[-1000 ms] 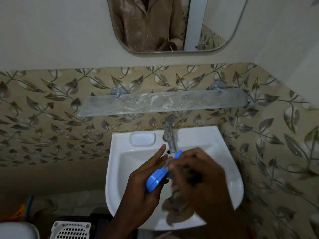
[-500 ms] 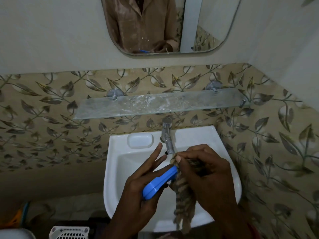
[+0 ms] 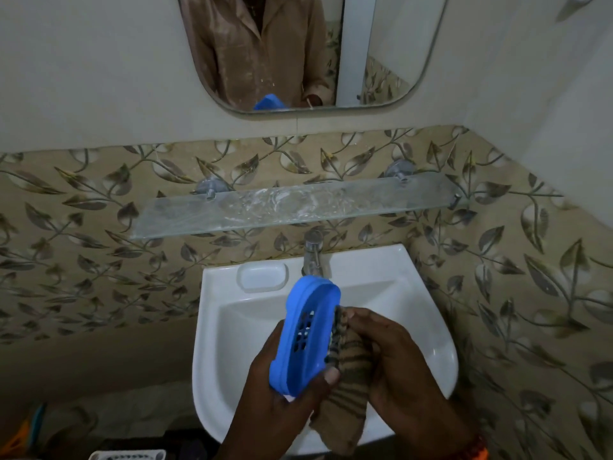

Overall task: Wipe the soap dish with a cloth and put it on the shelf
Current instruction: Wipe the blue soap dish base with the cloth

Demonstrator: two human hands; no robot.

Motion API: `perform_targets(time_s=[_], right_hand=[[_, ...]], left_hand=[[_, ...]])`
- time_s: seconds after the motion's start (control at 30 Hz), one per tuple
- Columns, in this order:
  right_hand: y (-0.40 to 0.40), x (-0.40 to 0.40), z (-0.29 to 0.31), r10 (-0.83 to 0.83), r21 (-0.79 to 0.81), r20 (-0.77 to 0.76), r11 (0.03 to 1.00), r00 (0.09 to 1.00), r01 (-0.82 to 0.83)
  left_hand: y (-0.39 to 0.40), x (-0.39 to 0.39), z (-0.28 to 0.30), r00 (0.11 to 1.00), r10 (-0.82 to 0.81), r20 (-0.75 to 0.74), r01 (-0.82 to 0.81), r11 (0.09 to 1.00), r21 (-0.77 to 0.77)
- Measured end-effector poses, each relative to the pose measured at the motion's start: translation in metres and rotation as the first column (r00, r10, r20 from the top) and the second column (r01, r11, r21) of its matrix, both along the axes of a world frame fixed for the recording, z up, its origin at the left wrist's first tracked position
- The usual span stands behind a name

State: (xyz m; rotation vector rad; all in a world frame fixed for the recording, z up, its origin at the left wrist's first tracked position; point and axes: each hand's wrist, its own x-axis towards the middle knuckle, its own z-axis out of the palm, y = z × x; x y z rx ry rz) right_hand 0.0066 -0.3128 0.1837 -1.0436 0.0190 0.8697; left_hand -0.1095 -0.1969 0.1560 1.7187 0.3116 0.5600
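My left hand (image 3: 285, 400) grips a blue oval soap dish (image 3: 306, 333) by its lower end, tilted upright so its perforated inside faces me, above the white sink (image 3: 428, 313). A brown striped cloth (image 3: 345, 393) is bunched in my right hand (image 3: 401, 370), which presses it against the dish's right rim; the cloth's tail hangs down over the basin. The glass shelf (image 3: 292, 207) runs along the tiled wall above the tap, with nothing standing on it.
A chrome tap (image 3: 313, 254) stands just behind the dish's top. A moulded soap recess (image 3: 262, 276) sits left of the tap. A mirror (image 3: 298, 51) hangs above the shelf. The wall closes in on the right; a white basket (image 3: 129, 454) is on the floor at lower left.
My left hand has turned the soap dish from edge-on to upright, its inside now facing me, and raised it towards the tap. The cloth has moved onto the dish's right rim.
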Motion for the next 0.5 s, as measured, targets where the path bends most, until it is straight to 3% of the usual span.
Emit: perform_targets(time_s=[0.1,0.2,0.4,0.5], right_hand=[[-0.003,0.005,0.009,-0.042,-0.096,0.200,0.993,0.979,0.062],[-0.006,0.001,0.014,-0.003,-0.208,0.446,0.972,0.895,0.107],[-0.007,-0.003,0.012,0.023,-0.208,0.651,0.967,0.759,0.149],[-0.011,-0.001,0.012,0.063,-0.221,0.753,0.962,0.655,0.162]], left_hand=[[0.003,-0.005,0.007,0.994,-0.104,0.037,0.103,0.994,0.042],[0.002,-0.002,0.007,0.990,-0.122,0.076,0.124,0.992,-0.017],[0.004,0.007,-0.006,0.996,-0.091,-0.013,0.088,0.985,-0.146],[0.019,0.011,-0.022,0.987,-0.135,-0.083,0.132,0.990,-0.041]])
